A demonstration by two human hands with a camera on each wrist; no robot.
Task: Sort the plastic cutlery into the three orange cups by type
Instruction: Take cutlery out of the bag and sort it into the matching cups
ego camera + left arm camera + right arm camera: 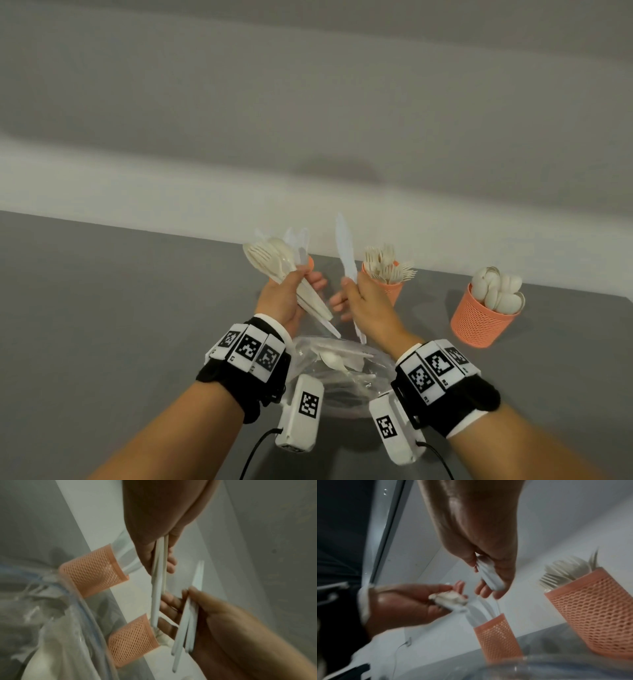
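On the grey bench (137, 308) by the pale wall, my left hand (284, 298) grips a mixed bundle (274, 260) while my right hand (368, 301) pinches white knives (346, 250), best dropped handle-first into the knife cup (496, 635) behind.

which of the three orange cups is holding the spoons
The cup farthest right, standing apart from both hands, holds rounded spoon bowls; the middle cup holds forks, and the left cup clear knives.

You're at a bare recording setup, not a lived-in room. A plain grey table (102, 291) meets a blank white wall (308, 102). Marker-tagged wristbands (248, 349) carry wired cameras (301, 421).
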